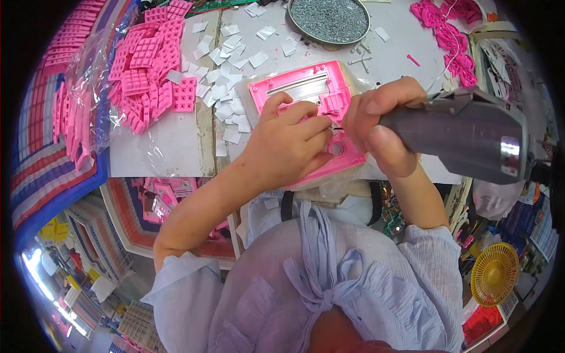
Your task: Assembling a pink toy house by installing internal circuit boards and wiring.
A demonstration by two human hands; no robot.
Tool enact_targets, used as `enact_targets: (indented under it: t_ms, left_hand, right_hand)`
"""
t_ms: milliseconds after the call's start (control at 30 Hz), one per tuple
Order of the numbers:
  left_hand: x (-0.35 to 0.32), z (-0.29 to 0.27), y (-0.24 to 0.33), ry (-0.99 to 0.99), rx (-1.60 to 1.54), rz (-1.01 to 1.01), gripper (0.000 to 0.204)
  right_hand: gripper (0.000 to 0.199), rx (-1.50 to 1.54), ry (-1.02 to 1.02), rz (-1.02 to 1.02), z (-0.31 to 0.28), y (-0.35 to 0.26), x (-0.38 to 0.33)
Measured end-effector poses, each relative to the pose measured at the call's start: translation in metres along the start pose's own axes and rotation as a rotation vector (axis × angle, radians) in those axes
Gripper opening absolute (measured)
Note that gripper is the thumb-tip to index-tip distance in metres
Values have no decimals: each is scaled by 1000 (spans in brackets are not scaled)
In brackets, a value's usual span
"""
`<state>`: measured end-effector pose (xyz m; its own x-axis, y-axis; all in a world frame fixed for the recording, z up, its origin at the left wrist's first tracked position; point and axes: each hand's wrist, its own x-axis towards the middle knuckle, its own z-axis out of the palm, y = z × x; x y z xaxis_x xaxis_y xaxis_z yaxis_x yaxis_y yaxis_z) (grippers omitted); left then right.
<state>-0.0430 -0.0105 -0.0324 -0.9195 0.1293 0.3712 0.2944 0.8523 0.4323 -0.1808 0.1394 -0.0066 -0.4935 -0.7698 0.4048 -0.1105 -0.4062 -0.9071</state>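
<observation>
A pink plastic housing (338, 73) lies tilted on the table in front of me, with a silvery strip inside and a round part near its lower corner. My left hand (291, 141) bends over it, fingers curled down onto its middle; their tips are partly hidden. In my right hand (388, 120) is a grey electric screwdriver (459, 129), held level with its body pointing right. Its dark tip reaches left toward the housing, close to my left fingertips. Whether the tip touches a screw cannot be made out.
Behind the housing stands a round tray (289, 17) of small screws. White paper squares (226, 88) lie scattered on the left, beside a heap of pink keypads (141, 70). More pink parts (453, 47) are at the back right. A bin (129, 217) sits below the table edge.
</observation>
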Motion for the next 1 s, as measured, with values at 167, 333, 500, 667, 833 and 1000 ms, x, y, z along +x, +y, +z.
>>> enact_targets:
  t_ms: [167, 333, 500, 667, 833, 1000]
  left_hand:
    - [-1, -1, 0, 30, 129, 50, 15]
    - [-5, 3, 3, 48, 132, 76, 12]
    - [-6, -14, -10, -79, -20, 59, 22]
    - [-16, -81, -92, 216, 258, -452, 40]
    - [-23, -126, -158, 73, 580, -748, 33]
    - [-43, -148, -171, 472, -147, -881, 22]
  right_hand:
    - [22, -272, -195, 2, 3, 2, 1]
    - [25, -293, -252, -79, 0, 11, 1]
    - [36, 294, -55, 169, -5, 0, 24]
    - [37, 278, -45, -99, -32, -29, 56]
    - [39, 190, 52, -24, -50, -29, 54]
    - [41, 88, 180, 23, -56, -28, 46]
